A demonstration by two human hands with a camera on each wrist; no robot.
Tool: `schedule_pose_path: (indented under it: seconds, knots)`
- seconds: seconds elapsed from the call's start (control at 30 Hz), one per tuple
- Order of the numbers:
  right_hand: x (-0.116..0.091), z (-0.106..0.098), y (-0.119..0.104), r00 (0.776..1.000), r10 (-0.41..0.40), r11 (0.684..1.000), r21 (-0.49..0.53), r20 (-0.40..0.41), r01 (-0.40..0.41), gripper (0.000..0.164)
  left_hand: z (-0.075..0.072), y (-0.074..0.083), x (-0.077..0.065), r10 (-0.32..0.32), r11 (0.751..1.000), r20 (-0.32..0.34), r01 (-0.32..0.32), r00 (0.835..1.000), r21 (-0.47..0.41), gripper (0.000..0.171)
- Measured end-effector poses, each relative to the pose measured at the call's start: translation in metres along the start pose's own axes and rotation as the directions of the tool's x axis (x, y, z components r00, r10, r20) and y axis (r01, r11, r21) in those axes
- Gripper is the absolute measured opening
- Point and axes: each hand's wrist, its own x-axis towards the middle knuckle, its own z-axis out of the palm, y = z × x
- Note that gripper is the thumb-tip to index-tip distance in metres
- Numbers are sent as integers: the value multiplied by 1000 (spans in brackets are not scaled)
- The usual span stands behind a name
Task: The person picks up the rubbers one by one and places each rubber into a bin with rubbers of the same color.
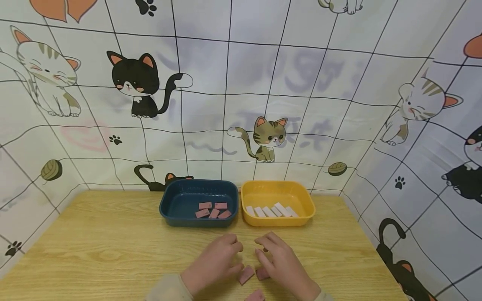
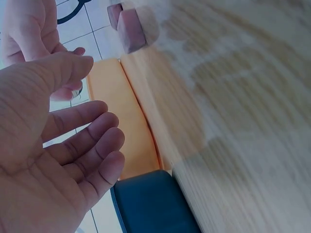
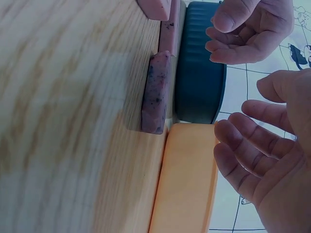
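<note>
My left hand [image 1: 218, 260] hovers over the table with fingers loosely bent and nothing in them; the left wrist view shows its bare palm. Facing it, my right hand [image 1: 280, 261] is also empty, its relaxed fingers [image 3: 238, 141] spread apart in the right wrist view. Between and below the hands lie pink rectangular blocks: one block [image 1: 246, 275] near the left thumb, another block [image 1: 262, 273] partly hidden by the right hand, and a third block [image 1: 255, 296] at the bottom edge. Dark specks mark the sides of a near block [image 3: 156, 92].
Beyond the hands, a dark blue bin [image 1: 177, 222] holds several pink blocks [image 1: 214, 213]. Right beside it, a yellow bin [image 1: 308, 209] holds several white blocks [image 1: 276, 210]. Both stand on a wooden table [image 1: 113, 246] near a cat-print cloth [image 1: 207, 108] hanging behind.
</note>
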Motion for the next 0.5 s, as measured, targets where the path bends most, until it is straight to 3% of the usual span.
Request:
schedule_pose_path:
  seconds: [0.23, 0.5]
  knots:
    - [-3, 1, -1, 1000, -29, 1000, 11, -9, 30, 15, 0, 9, 0, -21, 999, 50, 22, 999, -30, 29]
    - [-8, 5, -2, 998, -66, 998, 20, -20, 66, 15, 5, 9, -1, 24, 999, 58, -21, 998, -50, 29]
